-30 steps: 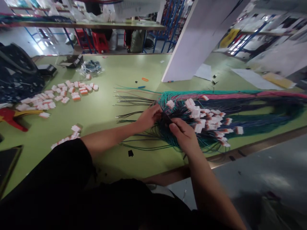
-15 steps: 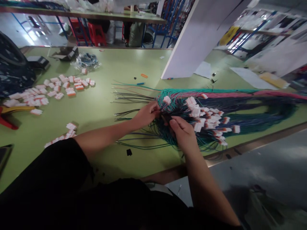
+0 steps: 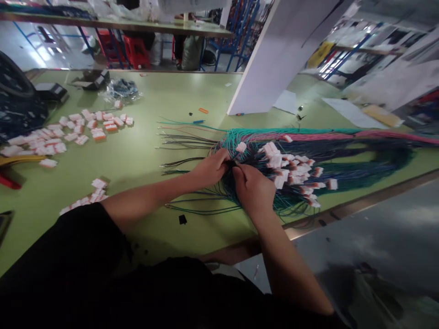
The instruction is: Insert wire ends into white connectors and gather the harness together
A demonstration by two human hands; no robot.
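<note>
Above a thick bundle of wires, my left hand and my right hand meet with fingertips pinched. Between them is a small dark piece, mostly hidden by the fingers, so I cannot make out its kind. Just right of the hands, several white-and-orange connectors lie clustered on the wires. One more connector sits just beyond the fingers. Left of my left hand, loose wire ends with metal tips fan out over the green table.
Loose white-and-orange connectors are scattered at the left, near yellow-and-red handles. A small black piece lies close to the front. A white upright panel rises from the table beyond the bundle. Red stools stand behind.
My right hand has moved left and closer to my left hand, covering more of the dark piece. The whole view has shifted slightly.
</note>
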